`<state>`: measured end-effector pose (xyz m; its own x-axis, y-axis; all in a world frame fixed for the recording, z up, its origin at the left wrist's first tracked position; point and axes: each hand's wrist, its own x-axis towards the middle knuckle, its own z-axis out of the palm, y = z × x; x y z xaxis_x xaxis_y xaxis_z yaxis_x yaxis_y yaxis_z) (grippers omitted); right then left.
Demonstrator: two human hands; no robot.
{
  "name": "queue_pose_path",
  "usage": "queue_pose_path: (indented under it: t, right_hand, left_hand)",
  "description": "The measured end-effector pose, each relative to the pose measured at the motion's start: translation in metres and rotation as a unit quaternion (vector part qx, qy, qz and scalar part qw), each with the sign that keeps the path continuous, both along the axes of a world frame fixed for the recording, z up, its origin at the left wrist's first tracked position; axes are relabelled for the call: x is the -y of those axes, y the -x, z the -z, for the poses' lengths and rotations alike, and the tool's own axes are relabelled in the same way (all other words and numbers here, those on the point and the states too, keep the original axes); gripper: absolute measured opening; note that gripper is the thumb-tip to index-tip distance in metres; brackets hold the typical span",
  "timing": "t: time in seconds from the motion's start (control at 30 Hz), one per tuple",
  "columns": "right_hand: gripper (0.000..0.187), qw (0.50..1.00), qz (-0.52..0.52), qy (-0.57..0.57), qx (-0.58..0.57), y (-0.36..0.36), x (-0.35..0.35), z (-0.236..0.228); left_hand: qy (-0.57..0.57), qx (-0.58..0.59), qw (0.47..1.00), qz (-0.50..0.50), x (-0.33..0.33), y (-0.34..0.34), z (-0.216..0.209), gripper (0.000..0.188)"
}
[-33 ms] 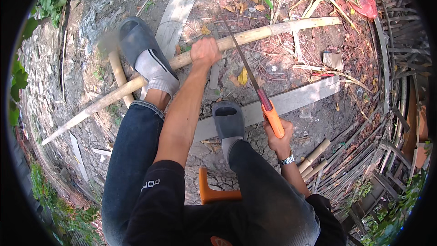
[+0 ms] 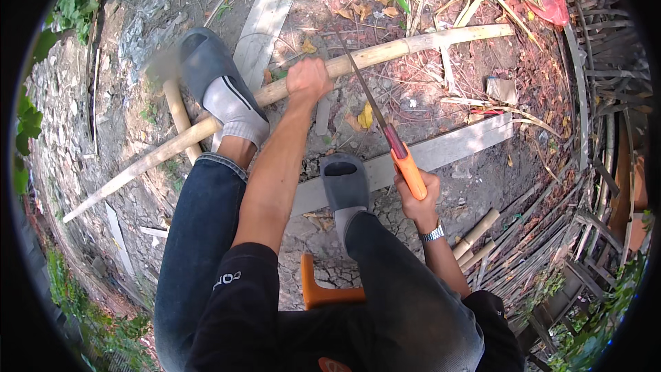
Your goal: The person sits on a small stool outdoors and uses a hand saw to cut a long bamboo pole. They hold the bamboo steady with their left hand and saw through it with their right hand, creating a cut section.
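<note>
A long bamboo pole (image 2: 430, 41) lies slantwise on the ground, from the lower left to the upper right. My left hand (image 2: 308, 78) is closed round it near its middle, and my left foot in a dark grey slipper (image 2: 206, 62) presses on it farther left. In my right hand (image 2: 418, 194) is a hand saw (image 2: 370, 93) with an orange handle, gripped with the fingers wrapped round. Its narrow blade crosses the pole just right of my left hand. Whether the teeth have cut into the bamboo cannot be made out.
A short bamboo piece (image 2: 180, 114) lies under the pole at the left. Flat grey boards (image 2: 475, 143) rest on the soil, one by my right slipper (image 2: 344, 179). Cut bamboo lengths (image 2: 476, 233) lie to the right. Part of an orange stool (image 2: 327, 295) shows below me.
My right hand and the saw have shifted slightly forward and to the left along the blade's line. My left hand stays on the pole.
</note>
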<state>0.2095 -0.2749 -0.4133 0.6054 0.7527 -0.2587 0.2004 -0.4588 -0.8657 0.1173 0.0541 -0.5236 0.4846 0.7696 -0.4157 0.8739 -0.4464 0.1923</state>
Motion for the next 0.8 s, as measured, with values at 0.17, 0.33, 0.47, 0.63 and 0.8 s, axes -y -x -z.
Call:
queue_pose_path:
  t: [0.17, 0.33, 0.47, 0.63, 0.8]
  right_hand:
    - [0.014, 1.000, -0.010, -0.020, -0.009, -0.033, -0.094, 0.021]
    - [0.017, 0.994, 0.032, -0.018, -0.100, -0.015, -0.027, 0.001]
    - [0.018, 0.996, 0.039, -0.014, -0.083, -0.003, 0.025, -0.003]
    - [0.019, 0.999, -0.022, 0.015, -0.020, -0.019, -0.078, 0.024]
    - [0.018, 0.996, 0.006, -0.021, -0.092, -0.018, -0.039, 0.012]
  left_hand:
    - [0.015, -0.006, 1.000, 0.008, 0.000, -0.004, -0.003, 0.032]
    - [-0.003, -0.001, 1.000, 0.001, -0.002, 0.006, 0.006, 0.031]
    - [0.001, 0.010, 1.000, 0.003, -0.002, -0.003, 0.003, 0.030]
    - [0.009, 0.006, 1.000, 0.005, -0.001, -0.002, 0.005, 0.031]
    - [0.026, 0.004, 0.999, 0.025, -0.009, 0.001, -0.003, 0.031]
